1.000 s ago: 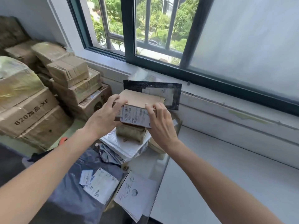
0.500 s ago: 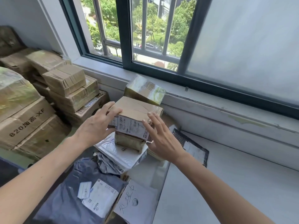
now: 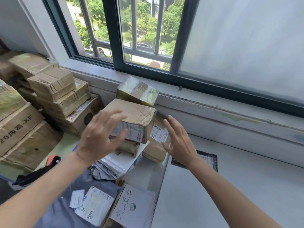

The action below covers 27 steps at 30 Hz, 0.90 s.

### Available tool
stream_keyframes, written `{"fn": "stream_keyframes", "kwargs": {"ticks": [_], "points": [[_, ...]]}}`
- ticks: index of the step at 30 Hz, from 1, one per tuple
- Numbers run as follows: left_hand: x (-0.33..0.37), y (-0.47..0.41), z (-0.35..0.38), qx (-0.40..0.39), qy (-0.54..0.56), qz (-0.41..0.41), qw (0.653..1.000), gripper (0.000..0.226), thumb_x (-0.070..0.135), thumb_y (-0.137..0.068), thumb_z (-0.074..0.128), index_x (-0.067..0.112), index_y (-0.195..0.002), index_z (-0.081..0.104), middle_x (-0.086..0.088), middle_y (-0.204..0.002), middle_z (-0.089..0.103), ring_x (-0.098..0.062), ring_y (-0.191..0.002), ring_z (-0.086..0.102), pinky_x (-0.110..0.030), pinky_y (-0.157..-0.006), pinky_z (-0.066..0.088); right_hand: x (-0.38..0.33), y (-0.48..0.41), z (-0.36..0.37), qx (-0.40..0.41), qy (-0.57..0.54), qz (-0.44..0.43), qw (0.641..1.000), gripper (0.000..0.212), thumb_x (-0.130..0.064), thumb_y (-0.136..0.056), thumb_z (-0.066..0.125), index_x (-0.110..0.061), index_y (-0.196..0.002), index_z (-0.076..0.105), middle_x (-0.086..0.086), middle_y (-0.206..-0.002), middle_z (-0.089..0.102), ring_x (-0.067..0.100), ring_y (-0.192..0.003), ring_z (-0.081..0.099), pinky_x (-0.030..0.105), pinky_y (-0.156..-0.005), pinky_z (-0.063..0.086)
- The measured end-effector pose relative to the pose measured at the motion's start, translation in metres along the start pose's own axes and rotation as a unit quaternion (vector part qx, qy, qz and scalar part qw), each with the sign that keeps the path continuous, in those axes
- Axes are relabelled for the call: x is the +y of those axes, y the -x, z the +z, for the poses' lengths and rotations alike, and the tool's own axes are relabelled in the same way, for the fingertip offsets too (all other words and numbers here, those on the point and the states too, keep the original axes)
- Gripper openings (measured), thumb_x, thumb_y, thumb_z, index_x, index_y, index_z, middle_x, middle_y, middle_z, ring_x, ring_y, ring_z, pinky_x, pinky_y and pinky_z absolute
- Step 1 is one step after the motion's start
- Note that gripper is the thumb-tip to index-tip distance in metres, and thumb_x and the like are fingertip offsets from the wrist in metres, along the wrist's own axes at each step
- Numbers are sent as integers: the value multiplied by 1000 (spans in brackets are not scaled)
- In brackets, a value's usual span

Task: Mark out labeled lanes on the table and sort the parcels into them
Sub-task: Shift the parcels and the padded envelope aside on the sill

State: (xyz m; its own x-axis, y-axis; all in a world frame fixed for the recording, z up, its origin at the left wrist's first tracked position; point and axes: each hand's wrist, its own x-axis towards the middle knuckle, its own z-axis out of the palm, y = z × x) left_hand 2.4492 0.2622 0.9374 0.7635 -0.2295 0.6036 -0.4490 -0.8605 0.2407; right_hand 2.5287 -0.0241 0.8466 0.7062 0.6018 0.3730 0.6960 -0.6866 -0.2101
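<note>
Brown cardboard, taped and creased, makes up the parcel [image 3: 133,120] that sits between the two hands on top of a small stack, its printed label facing the person. The left hand [image 3: 98,137] hovers in front of the parcel's near-left corner with fingers spread and nothing in its grasp; it is blurred, so whether the fingertips brush the box I cannot tell. The right hand [image 3: 179,142] is likewise spread wide and empty, just to the right of the parcel and apart from it, in front of a flatter brown parcel [image 3: 156,145] with a white label. The step in hand looks like sorting: picking the next parcel off the heap. No labelled lanes show on the grey table [image 3: 238,186] to the right of the right hand, where only a black mailer [image 3: 209,159] lies flat. The next move would call for both palms to close on the parcel's side faces and lift it straight up, so the stack beneath does not slide.
</note>
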Motion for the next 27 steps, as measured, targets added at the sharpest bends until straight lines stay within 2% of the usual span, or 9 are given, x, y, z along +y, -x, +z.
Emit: {"fn": "stream_keyframes", "kwargs": {"ticks": [2,4,6,9,12,16,18,21,27], "points": [[46,6,24,9,93,58,994,23,21,-92,62,10,-112,63,-6,-112,64,-18,-104,61,-29,-93,49,31,24,1,-20,26,100,994,83,-30,-86,70,-5,-152,27,17,-154,31,33,-143,30,43,-119,29],[95,21,63,-57,147,51,986,22,22,-93,61,12,-111,68,0,-113,65,-14,-107,60,-25,-95,48,67,50,1,-114,73,205,969,80,-33,-88,68,-10,-153,27,12,-151,37,31,-142,30,41,-118,29],[136,36,114,-178,167,-65,968,37,36,-95,53,20,-127,62,6,-130,58,-9,-123,52,-24,-103,42,101,73,7,-195,71,331,920,76,-37,-90,65,-13,-152,29,10,-148,40,30,-138,34,39,-113,33],[171,51,206,-351,185,-263,880,57,46,-98,44,24,-150,35,8,-154,34,-11,-142,29,-30,-115,28,138,105,20,-209,-15,568,796,69,-38,-86,70,-9,-140,40,18,-138,46,37,-127,46,42,-100,45],[176,41,283,-371,208,-389,817,62,38,-100,47,14,-153,28,-5,-157,30,-23,-144,29,-36,-117,27,160,129,41,-191,-85,670,713,80,-39,-83,74,-7,-144,33,21,-143,38,39,-130,42,44,-101,42],[160,30,341,-360,115,-472,797,61,31,-100,48,7,-152,26,-16,-157,25,-33,-144,23,-41,-116,26,170,148,61,-164,-131,664,717,84,-34,-85,73,-9,-149,25,19,-146,35,38,-132,40,44,-102,41],[159,27,361,-353,90,-485,795,60,27,-100,49,5,-151,26,-19,-158,22,-34,-146,20,-42,-116,23,179,158,66,-161,-134,667,715,78,-34,-86,71,-8,-147,29,18,-144,38,38,-132,39,44,-100,41],[161,19,380,-351,64,-499,789,56,24,-100,48,3,-148,31,-22,-151,33,-37,-140,30,-44,-112,31,193,167,67,-152,-133,663,721,68,-32,-89,67,-6,-143,34,18,-142,40,37,-130,40,43,-98,43],[168,-3,390,-366,50,-509,777,60,24,-101,46,6,-153,22,-21,-149,35,-39,-138,30,-46,-108,34,210,176,69,-141,-129,658,729,44,-25,-95,58,-4,-132,49,17,-135,46,35,-124,46,39,-94,44]]}}
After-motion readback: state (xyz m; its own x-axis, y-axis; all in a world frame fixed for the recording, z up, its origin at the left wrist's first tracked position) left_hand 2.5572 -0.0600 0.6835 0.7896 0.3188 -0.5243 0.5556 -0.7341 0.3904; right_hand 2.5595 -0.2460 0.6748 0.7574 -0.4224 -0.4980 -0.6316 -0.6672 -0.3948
